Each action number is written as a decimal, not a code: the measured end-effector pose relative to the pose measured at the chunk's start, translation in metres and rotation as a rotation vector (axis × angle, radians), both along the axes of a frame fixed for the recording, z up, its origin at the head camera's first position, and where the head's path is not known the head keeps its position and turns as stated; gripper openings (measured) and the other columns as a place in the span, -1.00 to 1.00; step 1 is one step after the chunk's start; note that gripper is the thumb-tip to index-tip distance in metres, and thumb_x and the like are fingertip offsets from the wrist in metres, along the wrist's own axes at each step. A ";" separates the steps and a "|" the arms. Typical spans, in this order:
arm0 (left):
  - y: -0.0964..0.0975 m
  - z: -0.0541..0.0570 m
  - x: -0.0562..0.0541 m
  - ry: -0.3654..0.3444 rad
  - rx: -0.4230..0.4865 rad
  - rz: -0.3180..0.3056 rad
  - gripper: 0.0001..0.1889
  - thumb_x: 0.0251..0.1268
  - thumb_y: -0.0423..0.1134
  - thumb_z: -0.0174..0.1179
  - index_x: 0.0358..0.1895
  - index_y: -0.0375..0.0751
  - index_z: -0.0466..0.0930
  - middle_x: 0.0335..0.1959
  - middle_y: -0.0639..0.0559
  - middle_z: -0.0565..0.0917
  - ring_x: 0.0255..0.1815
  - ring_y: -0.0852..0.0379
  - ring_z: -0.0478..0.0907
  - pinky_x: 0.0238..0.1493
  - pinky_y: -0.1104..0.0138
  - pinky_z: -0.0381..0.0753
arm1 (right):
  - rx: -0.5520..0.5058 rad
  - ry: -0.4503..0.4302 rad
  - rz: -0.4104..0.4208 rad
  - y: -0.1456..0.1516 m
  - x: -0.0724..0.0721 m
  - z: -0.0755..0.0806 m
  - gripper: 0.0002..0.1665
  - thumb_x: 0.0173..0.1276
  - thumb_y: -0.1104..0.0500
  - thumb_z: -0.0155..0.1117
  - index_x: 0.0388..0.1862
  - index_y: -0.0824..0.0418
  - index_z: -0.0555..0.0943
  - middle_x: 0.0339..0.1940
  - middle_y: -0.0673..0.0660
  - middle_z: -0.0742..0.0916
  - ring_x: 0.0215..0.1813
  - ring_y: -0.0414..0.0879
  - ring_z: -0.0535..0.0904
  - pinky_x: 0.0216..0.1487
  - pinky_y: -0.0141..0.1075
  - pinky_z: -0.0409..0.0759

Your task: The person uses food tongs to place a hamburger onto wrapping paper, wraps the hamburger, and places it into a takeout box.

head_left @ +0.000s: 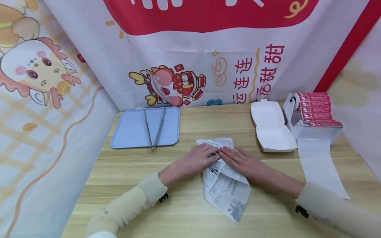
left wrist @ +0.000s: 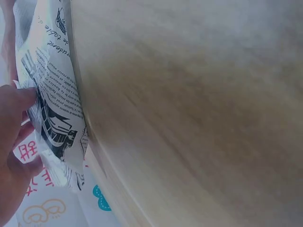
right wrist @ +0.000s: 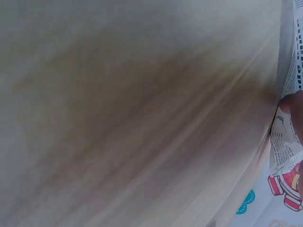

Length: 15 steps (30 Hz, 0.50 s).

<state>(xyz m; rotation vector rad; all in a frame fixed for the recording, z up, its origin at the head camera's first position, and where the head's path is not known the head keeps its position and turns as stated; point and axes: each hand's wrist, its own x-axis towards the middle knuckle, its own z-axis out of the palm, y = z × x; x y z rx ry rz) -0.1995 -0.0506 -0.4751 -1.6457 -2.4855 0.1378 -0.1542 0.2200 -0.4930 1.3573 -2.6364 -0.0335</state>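
Observation:
A newsprint-patterned sheet of wrapping paper (head_left: 229,188) lies partly folded at the middle of the table, its loose corner pointing toward me. Near its far end my left hand (head_left: 197,160) holds the folded paper from the left, fingers bent over it. From the other side my right hand (head_left: 245,162) grips it, fingers lying across the fold. Both sets of fingertips nearly meet on top. The left wrist view shows left fingers (left wrist: 23,99) against the printed paper (left wrist: 54,94). At the right wrist view's edge, a right-hand digit (right wrist: 291,106) touches the paper (right wrist: 284,142). Anything inside the paper is hidden.
A blue tray (head_left: 128,132) with metal tongs (head_left: 159,130) on it sits back left. Back right are an opened white carton (head_left: 272,122) and a holder (head_left: 319,129) with a roll of red-printed labels (head_left: 315,107), its white strip (head_left: 319,165) trailing forward.

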 end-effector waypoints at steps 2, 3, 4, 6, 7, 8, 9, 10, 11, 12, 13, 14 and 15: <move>-0.004 0.001 0.004 -0.052 -0.015 0.004 -0.46 0.57 -0.16 -0.02 0.54 -0.07 0.21 0.54 0.00 0.29 0.55 0.04 0.20 0.59 0.10 0.17 | 0.007 0.010 0.016 0.002 -0.003 -0.001 -0.07 0.45 0.30 0.11 0.65 0.18 -0.13 0.69 0.13 0.06 0.67 0.05 0.01 0.56 0.05 0.22; -0.007 0.002 0.007 -0.078 -0.031 0.012 -0.41 0.55 -0.16 -0.01 0.57 -0.07 0.13 0.58 0.00 0.22 0.59 0.03 0.15 0.60 0.08 0.14 | 0.004 0.016 0.026 0.004 -0.004 -0.002 -0.08 0.45 0.29 0.11 0.65 0.19 -0.11 0.68 0.14 0.08 0.66 0.06 0.03 0.57 0.03 0.22; -0.010 0.003 0.010 -0.101 -0.054 0.021 -0.36 0.53 -0.16 0.00 0.60 -0.07 0.04 0.62 0.01 0.14 0.62 0.03 0.08 0.61 0.06 0.09 | -0.001 0.016 0.034 0.005 -0.005 -0.003 -0.10 0.46 0.28 0.10 0.65 0.19 -0.10 0.68 0.14 0.09 0.66 0.06 0.04 0.57 0.01 0.22; -0.015 0.004 0.015 -0.147 -0.098 0.036 -0.24 0.47 -0.21 0.02 0.63 -0.06 -0.15 0.67 0.02 -0.07 0.67 0.02 -0.09 0.63 0.02 0.00 | -0.008 0.030 0.048 0.006 -0.008 -0.003 -0.12 0.45 0.26 0.10 0.64 0.19 -0.04 0.67 0.13 0.12 0.65 0.06 0.07 0.56 -0.01 0.24; -0.016 0.004 0.018 -0.158 -0.121 0.041 -0.18 0.44 -0.24 0.04 0.63 -0.05 -0.22 0.68 0.02 -0.17 0.68 0.01 -0.18 0.63 -0.01 -0.04 | -0.008 0.043 0.052 0.007 -0.008 -0.004 -0.14 0.45 0.26 0.08 0.64 0.20 -0.02 0.67 0.14 0.13 0.65 0.06 0.09 0.55 -0.01 0.24; -0.017 0.004 0.021 -0.163 -0.139 0.045 -0.15 0.42 -0.25 0.04 0.63 -0.05 -0.28 0.68 0.00 -0.25 0.69 0.00 -0.25 0.63 -0.03 -0.06 | -0.003 0.057 0.052 0.007 -0.009 -0.004 -0.15 0.45 0.25 0.08 0.64 0.20 0.00 0.67 0.14 0.14 0.64 0.06 0.10 0.55 -0.02 0.24; -0.017 0.003 0.024 -0.162 -0.154 0.046 -0.12 0.41 -0.26 0.04 0.63 -0.06 -0.32 0.67 -0.02 -0.32 0.69 -0.01 -0.31 0.63 -0.06 -0.07 | 0.006 0.067 0.048 0.008 -0.009 -0.005 -0.14 0.44 0.24 0.09 0.64 0.20 0.00 0.67 0.14 0.13 0.64 0.06 0.09 0.55 -0.02 0.24; -0.016 0.001 0.025 -0.158 -0.161 0.046 -0.11 0.41 -0.24 0.04 0.63 -0.07 -0.35 0.67 -0.05 -0.37 0.68 -0.03 -0.35 0.63 -0.07 -0.08 | 0.017 0.079 0.044 0.008 -0.010 -0.006 -0.14 0.44 0.24 0.10 0.64 0.21 0.00 0.67 0.14 0.12 0.65 0.06 0.09 0.56 -0.02 0.23; -0.015 0.000 0.027 -0.150 -0.162 0.044 -0.10 0.39 -0.22 0.05 0.63 -0.09 -0.35 0.66 -0.08 -0.39 0.68 -0.05 -0.37 0.62 -0.09 -0.08 | 0.026 0.092 0.040 0.008 -0.009 -0.007 -0.13 0.43 0.23 0.12 0.63 0.21 0.00 0.67 0.15 0.12 0.65 0.07 0.08 0.56 -0.01 0.23; -0.014 -0.002 0.028 -0.140 -0.163 0.042 -0.09 0.39 -0.17 0.07 0.63 -0.12 -0.34 0.66 -0.11 -0.39 0.68 -0.07 -0.38 0.62 -0.11 -0.07 | 0.039 0.100 0.032 0.008 -0.009 -0.009 -0.11 0.44 0.22 0.14 0.64 0.22 -0.01 0.67 0.16 0.11 0.65 0.07 0.07 0.57 -0.01 0.21; -0.013 -0.004 0.029 -0.126 -0.165 0.042 -0.08 0.39 -0.09 0.07 0.63 -0.14 -0.33 0.66 -0.15 -0.39 0.68 -0.09 -0.39 0.62 -0.12 -0.07 | 0.050 0.107 0.024 0.008 -0.009 -0.010 -0.10 0.44 0.22 0.16 0.64 0.22 -0.02 0.68 0.16 0.09 0.66 0.07 0.05 0.57 0.00 0.20; -0.012 -0.005 0.029 -0.109 -0.168 0.044 -0.07 0.38 -0.02 0.07 0.63 -0.16 -0.32 0.66 -0.17 -0.38 0.68 -0.10 -0.39 0.61 -0.13 -0.07 | 0.060 0.113 0.017 0.007 -0.008 -0.012 -0.08 0.44 0.21 0.19 0.64 0.22 -0.03 0.68 0.16 0.08 0.66 0.07 0.04 0.58 0.00 0.19; -0.011 -0.008 0.030 -0.088 -0.176 0.047 -0.05 0.36 0.04 0.06 0.63 -0.17 -0.31 0.65 -0.18 -0.37 0.68 -0.11 -0.39 0.61 -0.14 -0.08 | 0.071 0.119 0.009 0.007 -0.008 -0.013 -0.06 0.43 0.20 0.21 0.64 0.22 -0.04 0.68 0.16 0.07 0.66 0.07 0.03 0.59 0.01 0.18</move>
